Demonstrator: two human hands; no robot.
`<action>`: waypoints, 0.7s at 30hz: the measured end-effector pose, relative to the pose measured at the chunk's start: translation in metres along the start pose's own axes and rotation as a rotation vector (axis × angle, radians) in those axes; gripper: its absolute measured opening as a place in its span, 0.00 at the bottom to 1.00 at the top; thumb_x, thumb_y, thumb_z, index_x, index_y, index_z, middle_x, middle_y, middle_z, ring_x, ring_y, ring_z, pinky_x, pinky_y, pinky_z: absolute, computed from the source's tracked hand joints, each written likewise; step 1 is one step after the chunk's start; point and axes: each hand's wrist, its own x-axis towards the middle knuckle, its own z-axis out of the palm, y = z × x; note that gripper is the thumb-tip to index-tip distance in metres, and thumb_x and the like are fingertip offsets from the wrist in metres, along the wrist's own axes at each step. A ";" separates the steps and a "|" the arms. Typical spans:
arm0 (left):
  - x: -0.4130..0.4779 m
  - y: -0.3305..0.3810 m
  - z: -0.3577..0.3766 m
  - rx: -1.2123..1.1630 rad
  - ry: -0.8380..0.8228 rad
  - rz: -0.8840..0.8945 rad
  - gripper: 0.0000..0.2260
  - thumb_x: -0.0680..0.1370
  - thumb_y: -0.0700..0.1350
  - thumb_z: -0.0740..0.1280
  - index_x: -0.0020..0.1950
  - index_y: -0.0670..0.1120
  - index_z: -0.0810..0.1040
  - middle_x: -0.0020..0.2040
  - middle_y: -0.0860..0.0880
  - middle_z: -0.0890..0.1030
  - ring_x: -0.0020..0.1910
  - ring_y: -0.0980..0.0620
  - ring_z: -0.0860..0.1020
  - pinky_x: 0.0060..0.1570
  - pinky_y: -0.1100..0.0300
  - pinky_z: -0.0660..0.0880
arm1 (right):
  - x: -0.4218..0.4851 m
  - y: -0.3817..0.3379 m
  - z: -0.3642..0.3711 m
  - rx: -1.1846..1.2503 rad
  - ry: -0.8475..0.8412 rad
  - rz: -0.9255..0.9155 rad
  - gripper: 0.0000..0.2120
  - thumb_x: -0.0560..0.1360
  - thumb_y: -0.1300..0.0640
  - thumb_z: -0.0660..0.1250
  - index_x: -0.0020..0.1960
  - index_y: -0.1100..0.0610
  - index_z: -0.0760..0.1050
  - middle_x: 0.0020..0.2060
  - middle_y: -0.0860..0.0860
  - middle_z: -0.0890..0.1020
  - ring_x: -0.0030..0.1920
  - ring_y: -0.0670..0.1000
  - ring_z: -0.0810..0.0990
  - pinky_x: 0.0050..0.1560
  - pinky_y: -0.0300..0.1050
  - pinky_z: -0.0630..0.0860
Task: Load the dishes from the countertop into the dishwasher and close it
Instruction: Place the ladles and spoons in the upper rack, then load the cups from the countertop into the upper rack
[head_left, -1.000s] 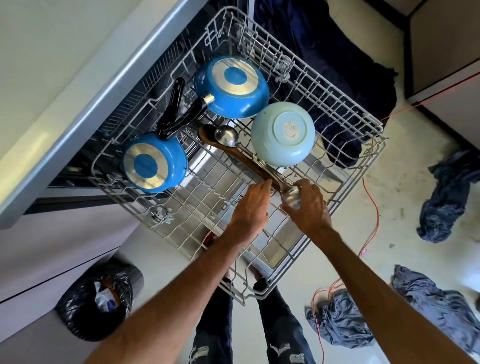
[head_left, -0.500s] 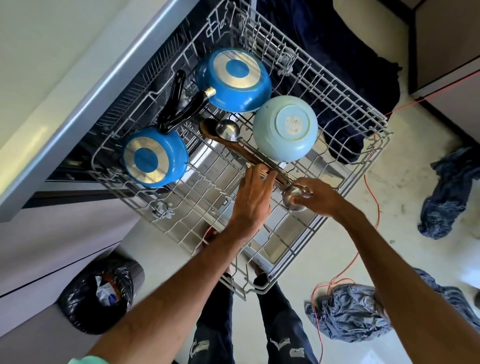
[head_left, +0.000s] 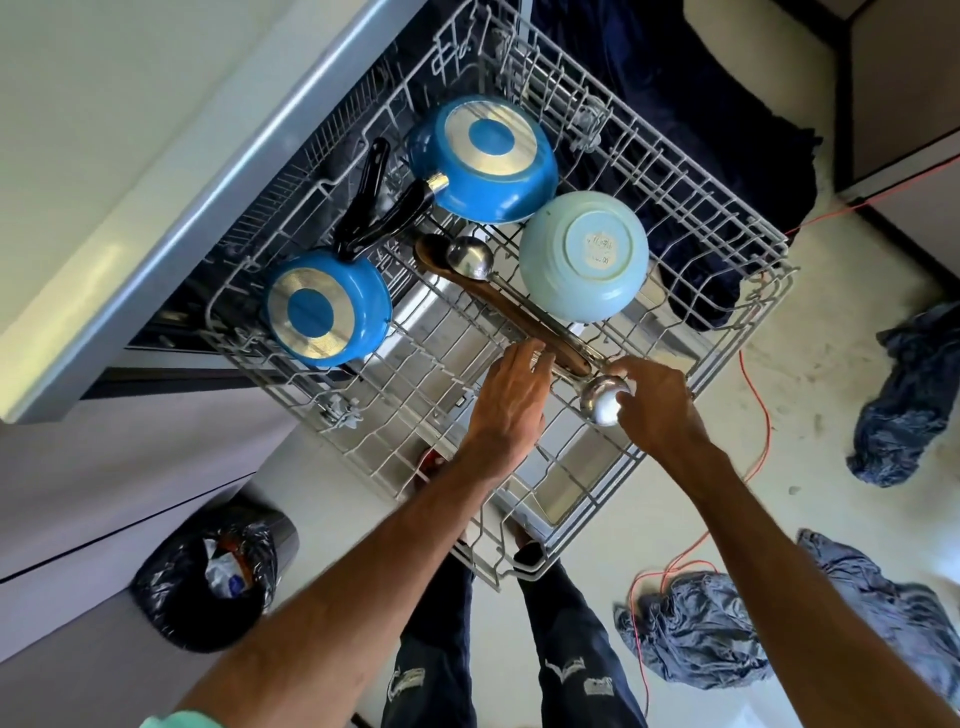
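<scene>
As we lean over the pulled-out dishwasher rack (head_left: 426, 395), our right hand (head_left: 657, 410) sits at its near right edge with the fingers (head_left: 626, 371) curled round the round bowl of a steel ladle (head_left: 602, 404), grasping it just above the wires. Our left hand (head_left: 511, 400) is beside it, apart from the ladle, its fingers straight and released, holding nothing, the tips reaching the near end of a wooden spoon (head_left: 428, 250) that lies slantwise across the middle of the rack. Along that spoon lies another ladle (head_left: 468, 257), its bowl turned face down next to the spoon's head. Farther back in the rack two blue pans are upside down: the larger pan (head_left: 483, 158) towards the rear, the smaller pan (head_left: 327, 309) at the left, their black handles crossing between them. A pale blue bowl (head_left: 584, 254) is also upside down, just right of the spoon and touching the larger pan. Above the rack at the left runs the edge of the counter (head_left: 104, 156). On the floor we see a bin lined with a black bag (head_left: 208, 577), an orange cord (head_left: 756, 384) and crumpled blue cloths (head_left: 691, 629).
</scene>
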 end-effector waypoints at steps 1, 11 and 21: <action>-0.004 0.000 -0.003 -0.006 0.017 -0.007 0.31 0.74 0.38 0.72 0.76 0.42 0.65 0.75 0.42 0.68 0.74 0.46 0.67 0.73 0.52 0.67 | -0.004 -0.003 -0.001 0.023 0.025 -0.030 0.16 0.74 0.72 0.69 0.59 0.61 0.81 0.57 0.57 0.84 0.56 0.56 0.83 0.48 0.39 0.75; -0.078 0.001 -0.081 -0.194 0.231 -0.086 0.21 0.71 0.31 0.70 0.63 0.42 0.78 0.64 0.45 0.77 0.63 0.51 0.75 0.66 0.59 0.73 | -0.055 -0.083 -0.012 0.110 -0.071 -0.215 0.10 0.74 0.65 0.73 0.54 0.55 0.82 0.52 0.55 0.85 0.50 0.52 0.84 0.55 0.52 0.83; -0.197 -0.019 -0.235 -0.184 0.455 -0.277 0.20 0.75 0.31 0.64 0.66 0.42 0.76 0.65 0.45 0.77 0.65 0.47 0.74 0.66 0.56 0.72 | -0.133 -0.261 -0.039 0.150 -0.138 -0.538 0.09 0.75 0.61 0.72 0.54 0.59 0.83 0.49 0.48 0.85 0.48 0.48 0.84 0.54 0.36 0.76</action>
